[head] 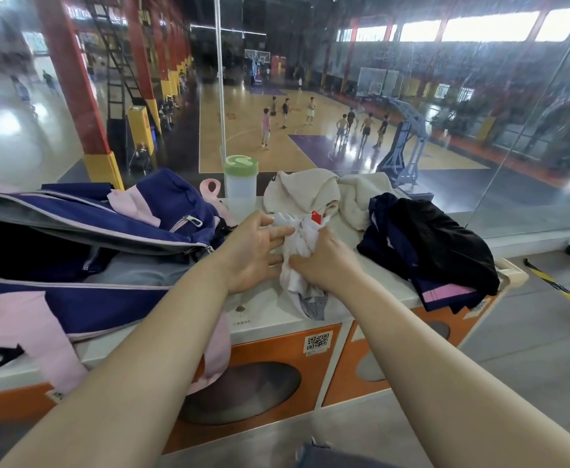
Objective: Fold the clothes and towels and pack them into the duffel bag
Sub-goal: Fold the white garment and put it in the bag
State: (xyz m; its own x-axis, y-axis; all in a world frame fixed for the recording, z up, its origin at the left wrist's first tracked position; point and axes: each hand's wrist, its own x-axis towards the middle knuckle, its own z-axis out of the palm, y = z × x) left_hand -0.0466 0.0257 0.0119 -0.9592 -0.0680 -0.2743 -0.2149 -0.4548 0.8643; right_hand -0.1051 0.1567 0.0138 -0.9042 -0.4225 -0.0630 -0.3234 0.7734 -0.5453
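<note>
Navy-and-pink duffel bag (74,251) lies unzipped at left on the white counter (266,307); dark clothes (438,244) and cream towels (314,194) wait heaped at right and behind. Between them, a small white garment (298,244), bunched; right hand (324,261) grips it, left hand (254,253) rests flat-fingered against it. Folding appears just begun; next, probably, spread it flat.
</note>
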